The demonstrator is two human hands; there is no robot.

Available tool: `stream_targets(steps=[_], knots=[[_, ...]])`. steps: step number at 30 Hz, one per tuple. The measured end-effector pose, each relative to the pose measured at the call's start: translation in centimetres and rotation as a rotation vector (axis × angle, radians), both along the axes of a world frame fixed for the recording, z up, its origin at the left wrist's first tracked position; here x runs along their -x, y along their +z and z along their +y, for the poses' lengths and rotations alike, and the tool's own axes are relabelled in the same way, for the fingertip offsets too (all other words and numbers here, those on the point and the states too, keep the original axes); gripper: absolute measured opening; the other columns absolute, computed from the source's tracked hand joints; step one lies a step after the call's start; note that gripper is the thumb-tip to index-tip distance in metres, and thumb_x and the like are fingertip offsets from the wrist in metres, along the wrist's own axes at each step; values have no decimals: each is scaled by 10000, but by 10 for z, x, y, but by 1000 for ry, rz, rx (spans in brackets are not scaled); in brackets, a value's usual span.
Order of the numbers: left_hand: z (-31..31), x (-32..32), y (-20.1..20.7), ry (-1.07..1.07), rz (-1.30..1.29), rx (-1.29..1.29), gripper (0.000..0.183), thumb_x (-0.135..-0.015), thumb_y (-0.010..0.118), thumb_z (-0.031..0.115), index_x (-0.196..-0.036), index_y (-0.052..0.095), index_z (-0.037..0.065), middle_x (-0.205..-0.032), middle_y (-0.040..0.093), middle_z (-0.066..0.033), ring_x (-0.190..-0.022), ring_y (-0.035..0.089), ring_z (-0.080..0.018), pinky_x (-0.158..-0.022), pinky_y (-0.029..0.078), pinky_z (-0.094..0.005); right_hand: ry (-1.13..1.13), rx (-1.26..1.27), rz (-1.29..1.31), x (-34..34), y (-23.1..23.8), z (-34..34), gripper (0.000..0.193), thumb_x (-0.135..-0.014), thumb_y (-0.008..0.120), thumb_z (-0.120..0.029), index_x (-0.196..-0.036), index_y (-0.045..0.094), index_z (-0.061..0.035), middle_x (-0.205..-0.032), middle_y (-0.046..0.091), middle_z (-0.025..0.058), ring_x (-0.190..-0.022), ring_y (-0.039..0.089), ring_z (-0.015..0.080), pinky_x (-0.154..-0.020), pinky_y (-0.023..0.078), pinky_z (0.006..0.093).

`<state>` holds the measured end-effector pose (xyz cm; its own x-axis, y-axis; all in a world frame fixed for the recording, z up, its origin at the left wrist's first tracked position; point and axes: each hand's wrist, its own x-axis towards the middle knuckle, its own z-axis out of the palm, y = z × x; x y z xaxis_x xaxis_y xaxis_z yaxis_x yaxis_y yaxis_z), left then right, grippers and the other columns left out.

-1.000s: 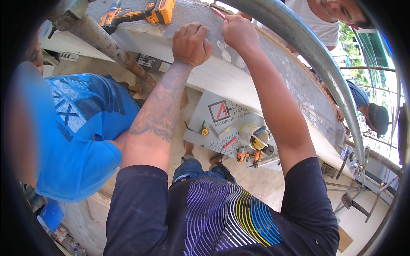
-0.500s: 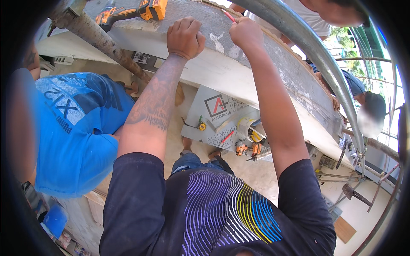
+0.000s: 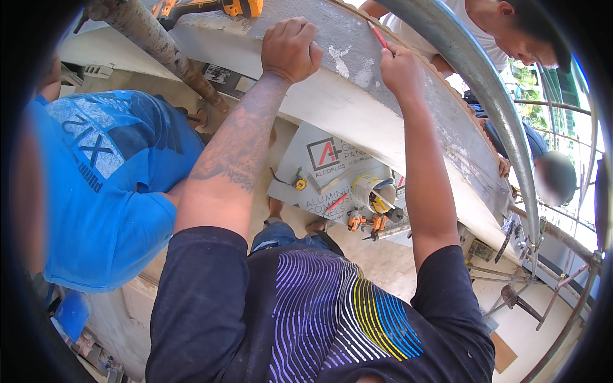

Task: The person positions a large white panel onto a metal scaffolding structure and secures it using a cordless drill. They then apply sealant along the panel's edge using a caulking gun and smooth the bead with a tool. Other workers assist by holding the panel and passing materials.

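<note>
A long grey ledge (image 3: 357, 54) with white patches runs across the top of the view. My left hand (image 3: 292, 50) is closed on the ledge's near side, its fingers curled out of sight. Further right, my right hand (image 3: 403, 70) pinches a red pencil (image 3: 378, 36). The pencil's far end points up and left toward the thin brown strip (image 3: 364, 18) along the ledge's far edge. An orange and black cordless drill (image 3: 211, 9) lies on the ledge to the left of my left hand.
Metal scaffold tubes (image 3: 469, 51) cross at upper right and upper left. One person in blue (image 3: 115, 185) crouches at left; others are beyond the ledge. Below are panel sheets (image 3: 332, 156), a tool bucket (image 3: 373, 191), a tape measure (image 3: 299, 182) and more drills (image 3: 367, 221).
My right hand has moved right along the ledge with the pencil. My left hand keeps about the same place on it. The whole view has shifted slightly; the person beyond leans further in.
</note>
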<state>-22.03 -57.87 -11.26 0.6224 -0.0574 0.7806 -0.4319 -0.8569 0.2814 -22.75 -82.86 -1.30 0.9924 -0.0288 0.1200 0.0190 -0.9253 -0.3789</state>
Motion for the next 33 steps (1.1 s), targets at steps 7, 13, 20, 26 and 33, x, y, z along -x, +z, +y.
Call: stream_targets(steps=[7,13,20,26,33], knots=[[0,-2,-1,-8,-20,6,238,-853,678,256,-1070,747,187,-1185,724,-15,-1153,692,-264,-947,534,-476,124,64,-73,-34,-13,49,365,-1071,576,-278,-1295,829,-138,-1098,823,210,-1036,781,414,-949,607,531],[0,-3,-2,-18,-31,2,251,-838,686,266,-1070,749,191,-1181,726,-16,-1148,698,-263,-948,531,-469,164,62,-17,-58,-13,86,382,-1047,566,-290,-1229,845,-103,-1131,807,255,-1100,765,453,-1013,590,538],[-1,-3,-2,-11,-53,-17,257,-856,665,269,-1080,760,189,-1200,736,-18,-1155,699,-266,-975,530,-455,126,106,-59,-48,-19,39,370,-1059,577,-292,-1251,839,-115,-1163,807,235,-1124,760,433,-1012,587,531],[0,-2,-1,11,-5,-11,282,-878,645,257,-1126,762,194,-1224,742,-21,-1171,698,-282,-993,527,-459,-118,92,63,8,3,-25,378,-1060,602,-278,-1338,823,-148,-1153,819,223,-1106,776,418,-980,596,528],[-3,-2,-1,15,-8,1,244,-862,671,262,-1087,738,198,-1192,731,-16,-1147,698,-268,-936,534,-472,-170,95,67,19,10,-48,409,-1055,618,-314,-1371,818,-149,-1189,812,240,-1112,782,409,-982,592,513]])
